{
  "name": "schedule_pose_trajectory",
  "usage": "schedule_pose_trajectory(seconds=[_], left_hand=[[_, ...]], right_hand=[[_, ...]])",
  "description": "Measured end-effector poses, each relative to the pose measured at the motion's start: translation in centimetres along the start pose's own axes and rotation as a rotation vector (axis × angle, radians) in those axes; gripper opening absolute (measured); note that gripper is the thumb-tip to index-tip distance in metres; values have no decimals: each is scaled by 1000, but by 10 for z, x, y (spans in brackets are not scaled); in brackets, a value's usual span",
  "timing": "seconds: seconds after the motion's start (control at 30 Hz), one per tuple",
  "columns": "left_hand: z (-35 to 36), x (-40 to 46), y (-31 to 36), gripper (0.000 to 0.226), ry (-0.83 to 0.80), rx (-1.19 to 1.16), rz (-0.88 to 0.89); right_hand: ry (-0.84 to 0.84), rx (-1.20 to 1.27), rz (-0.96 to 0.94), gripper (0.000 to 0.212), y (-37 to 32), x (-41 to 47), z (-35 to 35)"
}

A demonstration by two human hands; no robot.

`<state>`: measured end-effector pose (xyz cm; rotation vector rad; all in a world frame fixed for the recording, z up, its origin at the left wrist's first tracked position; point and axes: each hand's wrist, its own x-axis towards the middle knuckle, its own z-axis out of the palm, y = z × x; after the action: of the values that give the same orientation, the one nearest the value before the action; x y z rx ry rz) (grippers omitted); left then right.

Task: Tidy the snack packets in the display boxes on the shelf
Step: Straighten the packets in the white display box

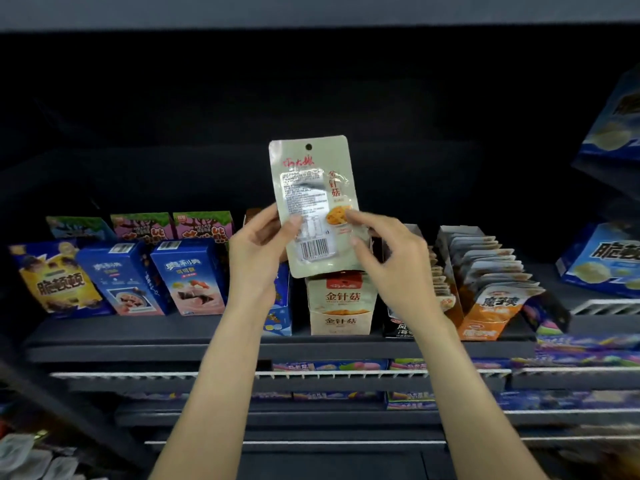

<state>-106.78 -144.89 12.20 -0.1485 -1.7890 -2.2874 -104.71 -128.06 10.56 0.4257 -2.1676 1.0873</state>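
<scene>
A cream snack packet (313, 188) with red lettering, a hang hole and a barcode stands upright in the air above a cream display box (341, 303) on the dark shelf (263, 348). My left hand (258, 254) grips the packet's lower left edge, thumb on its face. On the packet's lower right edge my right hand (384, 251) pinches with thumb and fingertips. The box's opening is hidden behind the packet.
An orange display box (485, 306) with several packets standing in a row sits to the right, a black box (398, 327) between it and the cream one. Blue and yellow cartons (121, 278) line the shelf's left. Lower shelves hold more packs.
</scene>
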Motion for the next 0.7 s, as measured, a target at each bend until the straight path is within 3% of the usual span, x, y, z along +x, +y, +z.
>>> schedule_pose_trajectory(seconds=[0.2,0.33,0.4,0.47,0.57,0.63,0.7], left_hand=[[-2,-1,-3,30,-1,-70,-38],[1,-3,-1,31,11,-98,-19],[4,-6,1,32,25,-74,19],[8,-9,4,33,12,-39,79],[14,-15,14,31,-83,17,185],[12,-11,19,32,-77,116,261],[6,1,18,35,-4,174,259]], right_hand=[[-45,-180,-118,37,5,-5,12],[-62,-432,-231,55,2,-8,20],[-25,-521,-272,57,-2,-9,23],[70,-543,-321,46,-5,-9,26],[258,-365,-290,24,-9,-8,24],[301,-25,-82,18,-13,-5,18],[239,335,172,14,-14,0,10]])
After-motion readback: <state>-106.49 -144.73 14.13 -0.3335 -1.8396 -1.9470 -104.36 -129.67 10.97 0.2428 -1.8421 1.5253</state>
